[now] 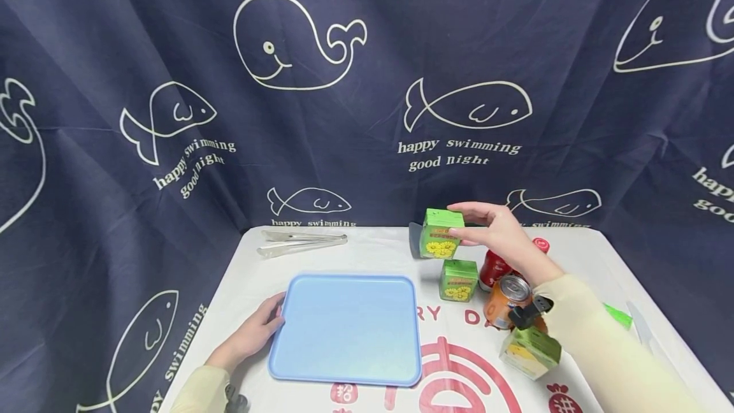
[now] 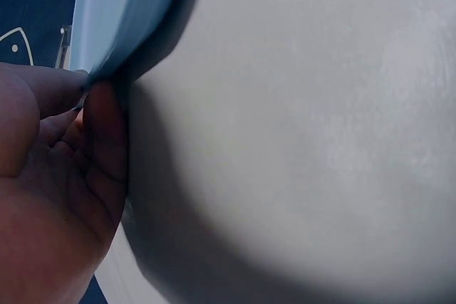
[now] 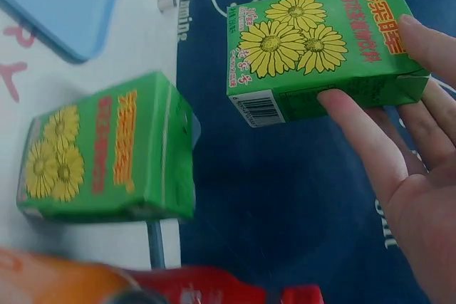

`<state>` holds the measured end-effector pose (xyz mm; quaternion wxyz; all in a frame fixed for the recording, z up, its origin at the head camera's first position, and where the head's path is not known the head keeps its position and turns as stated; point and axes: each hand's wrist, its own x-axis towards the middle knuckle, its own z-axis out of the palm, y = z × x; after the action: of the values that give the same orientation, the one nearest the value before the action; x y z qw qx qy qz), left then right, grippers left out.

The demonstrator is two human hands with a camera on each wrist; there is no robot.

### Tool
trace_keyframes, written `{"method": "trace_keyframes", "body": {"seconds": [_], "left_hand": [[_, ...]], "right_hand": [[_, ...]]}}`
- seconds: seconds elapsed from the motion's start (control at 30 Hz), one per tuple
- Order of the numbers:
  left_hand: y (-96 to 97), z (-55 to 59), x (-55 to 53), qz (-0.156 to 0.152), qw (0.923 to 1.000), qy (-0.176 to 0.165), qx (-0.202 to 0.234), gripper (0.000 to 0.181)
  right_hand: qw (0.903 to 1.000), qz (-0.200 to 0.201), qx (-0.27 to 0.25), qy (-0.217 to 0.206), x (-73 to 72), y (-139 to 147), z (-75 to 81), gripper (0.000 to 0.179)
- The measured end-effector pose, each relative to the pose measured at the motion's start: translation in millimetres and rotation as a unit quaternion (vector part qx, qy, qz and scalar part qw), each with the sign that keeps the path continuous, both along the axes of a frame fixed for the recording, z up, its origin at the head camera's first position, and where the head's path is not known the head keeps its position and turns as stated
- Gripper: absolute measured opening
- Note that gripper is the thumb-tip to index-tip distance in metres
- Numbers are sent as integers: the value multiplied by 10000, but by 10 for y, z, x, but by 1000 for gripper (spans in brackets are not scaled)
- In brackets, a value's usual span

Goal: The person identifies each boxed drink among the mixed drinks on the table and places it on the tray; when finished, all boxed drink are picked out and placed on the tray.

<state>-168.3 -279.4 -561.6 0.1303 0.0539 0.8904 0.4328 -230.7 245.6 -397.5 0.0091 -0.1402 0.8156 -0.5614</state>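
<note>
In the head view my right hand (image 1: 497, 229) holds a green drink carton (image 1: 441, 234) with yellow flowers, raised at the back of the table. The right wrist view shows the thumb and fingers about one end of this carton (image 3: 313, 51). A second flower carton (image 1: 458, 280) stands on the table just in front of it. At the left edge of a light blue tray (image 1: 345, 330) is my left hand (image 1: 255, 330). In the left wrist view its thumb and fingertips pinch the tray's rim (image 2: 117, 26).
Metal tongs (image 1: 304, 241) lie back left. Right of the cartons are an orange can (image 1: 507, 298), a red can (image 1: 492, 269), a red-capped bottle (image 1: 541, 245) and a yellow-green carton (image 1: 530, 352). A dark flat thing (image 1: 414, 239) is partly hidden behind the raised carton. A knife (image 1: 639, 324) lies far right.
</note>
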Motion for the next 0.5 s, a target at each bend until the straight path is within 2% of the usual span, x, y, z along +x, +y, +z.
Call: {"method": "trace_keyframes", "body": {"seconds": [0.17,0.33,0.5], "left_hand": [[2,6,-5,22,10000,-61,61,58],[-2,12,9,-28,10000,85,8,58],[-9,-1,-2,34,10000,-27,31,58]], "right_hand": [[9999,64,1,-83,-37,-180,-50,52],[9997,163,-99,-176,-64,-377,-105,50],[9990,253,-214,-288,-77,-580,-164,50]]}}
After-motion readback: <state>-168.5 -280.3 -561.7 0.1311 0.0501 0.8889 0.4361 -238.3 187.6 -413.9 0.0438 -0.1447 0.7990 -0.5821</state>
